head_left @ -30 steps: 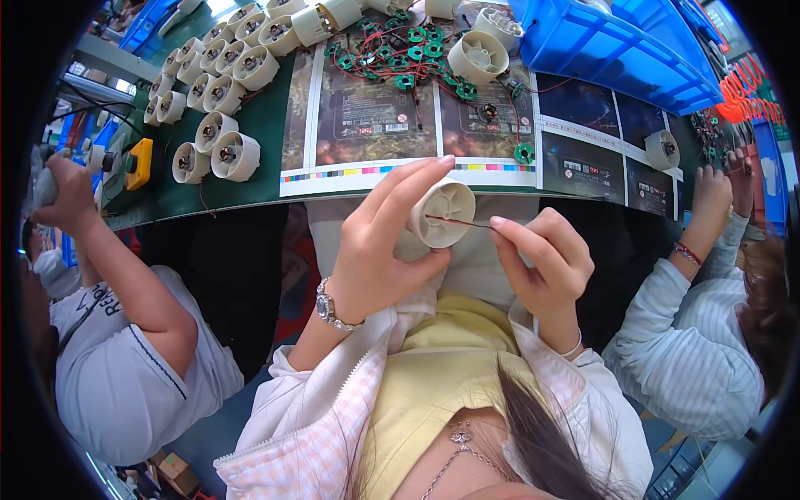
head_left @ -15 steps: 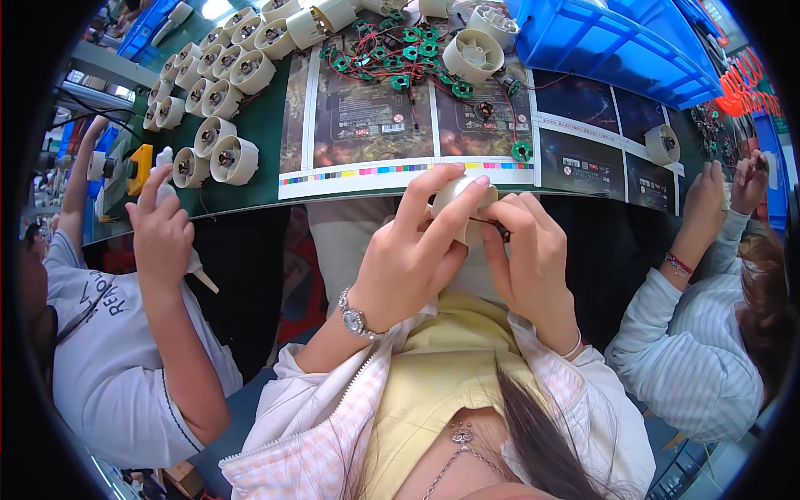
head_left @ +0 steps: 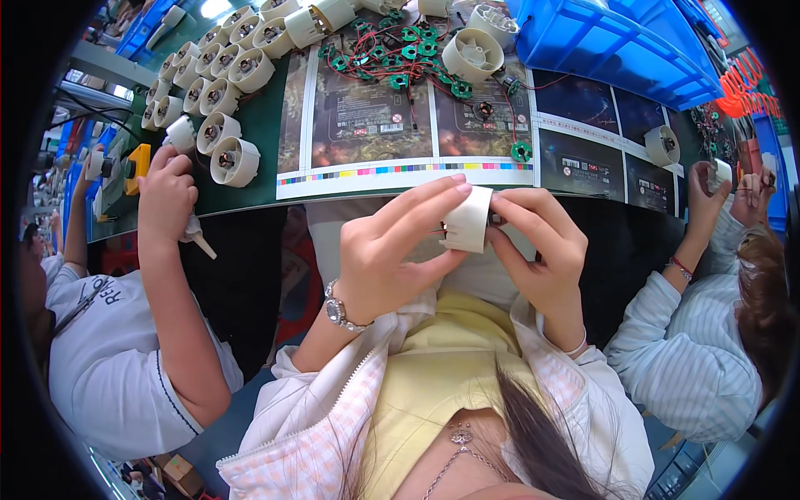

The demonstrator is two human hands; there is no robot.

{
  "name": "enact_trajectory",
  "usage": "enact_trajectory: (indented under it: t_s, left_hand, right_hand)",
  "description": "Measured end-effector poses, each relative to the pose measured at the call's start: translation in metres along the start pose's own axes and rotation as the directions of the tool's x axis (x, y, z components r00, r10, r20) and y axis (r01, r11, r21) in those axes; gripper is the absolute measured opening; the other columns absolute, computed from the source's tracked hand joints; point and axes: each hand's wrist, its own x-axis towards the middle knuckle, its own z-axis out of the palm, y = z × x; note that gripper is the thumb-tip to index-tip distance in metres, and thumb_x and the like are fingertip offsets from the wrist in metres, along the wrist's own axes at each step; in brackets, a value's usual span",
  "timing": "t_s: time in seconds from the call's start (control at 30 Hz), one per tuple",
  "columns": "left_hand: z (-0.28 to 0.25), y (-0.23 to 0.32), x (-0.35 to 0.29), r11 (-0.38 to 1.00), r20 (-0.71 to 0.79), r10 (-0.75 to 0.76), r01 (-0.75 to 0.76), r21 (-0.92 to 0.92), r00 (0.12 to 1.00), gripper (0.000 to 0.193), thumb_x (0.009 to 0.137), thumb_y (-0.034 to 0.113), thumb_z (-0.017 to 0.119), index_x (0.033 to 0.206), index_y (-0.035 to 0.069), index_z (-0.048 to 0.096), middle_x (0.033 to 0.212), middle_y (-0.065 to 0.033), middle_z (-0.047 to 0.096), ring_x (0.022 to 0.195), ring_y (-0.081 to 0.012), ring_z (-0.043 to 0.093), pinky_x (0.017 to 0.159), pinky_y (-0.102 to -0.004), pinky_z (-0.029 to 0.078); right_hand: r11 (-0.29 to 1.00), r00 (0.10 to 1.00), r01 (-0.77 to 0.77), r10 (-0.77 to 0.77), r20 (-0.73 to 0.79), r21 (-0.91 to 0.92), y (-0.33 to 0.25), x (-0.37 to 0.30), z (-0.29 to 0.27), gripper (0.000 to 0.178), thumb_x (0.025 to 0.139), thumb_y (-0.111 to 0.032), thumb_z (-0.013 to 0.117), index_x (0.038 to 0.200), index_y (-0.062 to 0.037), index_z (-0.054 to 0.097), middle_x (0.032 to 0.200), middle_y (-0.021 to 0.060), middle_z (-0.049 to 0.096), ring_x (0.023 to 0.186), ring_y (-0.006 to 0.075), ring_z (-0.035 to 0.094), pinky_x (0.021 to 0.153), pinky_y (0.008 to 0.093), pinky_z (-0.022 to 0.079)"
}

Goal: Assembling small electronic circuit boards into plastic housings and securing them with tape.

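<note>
A short white plastic fan housing (head_left: 468,221) is held on its side just off the table's front edge. My left hand (head_left: 396,242) grips it, fingers over the top and thumb below. At its right end, the thumb and forefinger of my right hand (head_left: 542,250) close around a small dark part (head_left: 495,218), mostly hidden by the fingers. Beyond my hands, green ring-shaped circuit boards (head_left: 410,52) with red and black wires lie in a tangle. A small round motor (head_left: 485,109) rests nearer, on the printed sheet (head_left: 375,100).
Rows of white housings with motors (head_left: 234,161) stand at the left. A larger white housing (head_left: 473,55) and a blue crate (head_left: 617,50) are at the back; another housing (head_left: 662,145) lies right. Co-workers' hands (head_left: 167,196) work on both sides.
The fan housing has turned on its side and moved slightly down. My right hand has spread around its right end. The left co-worker's hand has moved to a housing on the table.
</note>
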Motion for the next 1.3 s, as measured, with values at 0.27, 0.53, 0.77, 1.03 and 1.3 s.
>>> enact_trajectory:
  t_s: [0.27,0.53,0.77,1.03,1.3]
  left_hand:
    - [-0.012,0.011,0.002,0.994,0.127,0.006,0.007,-0.106,0.992,0.058,0.057,0.010,0.085,0.114,0.009,0.070,0.105,-0.0060,0.072,0.069,-0.0131,0.063,0.058,-0.0210,0.051]
    - [0.018,0.023,0.013,0.916,-0.119,0.001,-0.048,-0.398,0.993,0.054,0.059,0.014,0.087,0.108,0.006,0.068,0.097,-0.0070,0.070,0.064,-0.0149,0.060,0.056,-0.0226,0.048]
    - [0.019,0.033,0.025,0.973,-0.151,0.083,-0.113,-0.201,0.985,0.042,0.064,0.012,0.083,0.101,0.005,0.065,0.092,-0.0044,0.065,0.061,-0.0151,0.056,0.055,-0.0244,0.047]
    - [0.020,0.026,0.027,0.961,-0.077,0.172,-0.185,-0.208,0.982,0.039,0.066,0.010,0.081,0.101,0.005,0.065,0.097,-0.0046,0.065,0.064,-0.0149,0.057,0.055,-0.0247,0.047]
    - [0.015,0.031,0.013,0.969,-0.162,-0.044,0.002,-0.249,0.986,0.053,0.062,0.010,0.084,0.112,0.007,0.066,0.114,-0.0106,0.067,0.075,-0.0175,0.063,0.055,-0.0217,0.049]
  right_hand:
    - [0.792,0.977,-0.181,0.075,0.202,0.583,0.020,-0.010,-0.010,0.030,0.067,0.005,0.076,0.096,0.0015,0.071,0.093,0.0119,0.064,0.079,0.0187,0.056,0.070,0.0266,0.047]
    - [0.198,0.816,-0.311,0.557,0.155,0.930,-0.010,-0.031,0.027,0.030,0.077,0.002,0.066,0.106,-0.0036,0.067,0.110,0.0128,0.065,0.096,0.0217,0.062,0.085,0.0319,0.051]
    - [0.242,0.829,-0.325,0.539,0.153,0.914,-0.003,-0.033,0.020,0.029,0.076,0.004,0.067,0.104,-0.0024,0.067,0.106,0.0113,0.066,0.093,0.0194,0.061,0.081,0.0292,0.051]
    - [0.297,0.856,-0.309,0.501,0.129,0.903,0.008,-0.025,0.014,0.028,0.074,0.006,0.069,0.101,-0.0010,0.068,0.102,0.0095,0.067,0.089,0.0168,0.061,0.076,0.0260,0.051]
    - [0.983,0.990,0.079,-0.058,-0.130,0.166,0.020,0.010,-0.014,0.025,0.069,0.010,0.072,0.093,0.0026,0.069,0.100,0.0121,0.066,0.085,0.0218,0.061,0.073,0.0298,0.051]
